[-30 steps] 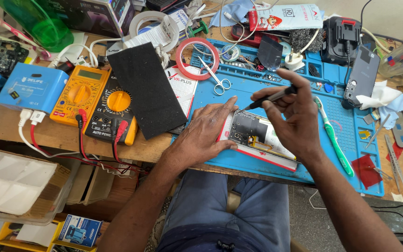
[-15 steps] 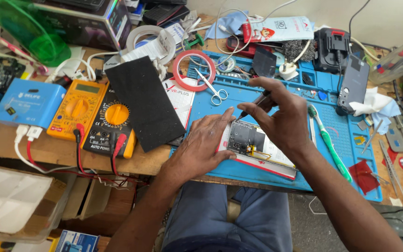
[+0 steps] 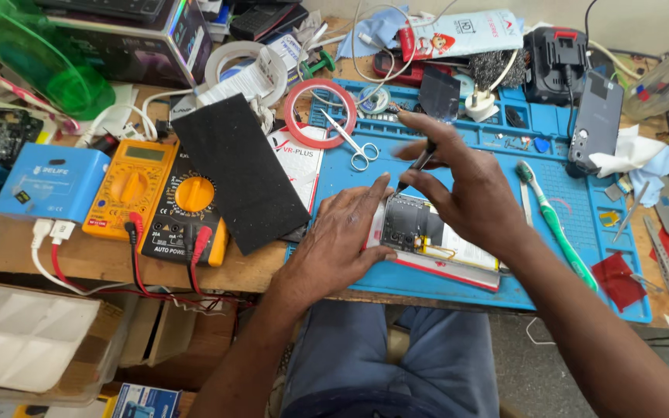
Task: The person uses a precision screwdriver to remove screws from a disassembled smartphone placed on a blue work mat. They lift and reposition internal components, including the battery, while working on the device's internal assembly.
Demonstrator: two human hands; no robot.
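I see the desk (image 3: 9,248) crowded with gear, and a blue mat (image 3: 458,155) spread over its right half. On the mat's near edge lies an opened phone (image 3: 420,232), its innards facing up, resting on a flat red-edged piece.

My left hand (image 3: 342,240) lies flat on the mat with its fingers (image 3: 373,197) spread loose and closed on nothing, pressing against the phone's left edge. My right hand (image 3: 466,186) hovers over the phone's top, its fingers pinched around a thin dark tool (image 3: 420,162) whose tip points down at the phone's upper left corner.

Left of the mat, a black pad (image 3: 238,170) lies at a slant, beside two meters (image 3: 160,193), one yellow, one black and orange, with red and black leads. A blue box (image 3: 52,182) sits further left. A red tape ring (image 3: 320,112) and scissors (image 3: 350,143) lie near the mat's upper left corner. A green toothbrush (image 3: 555,228) lies just right of my right hand.
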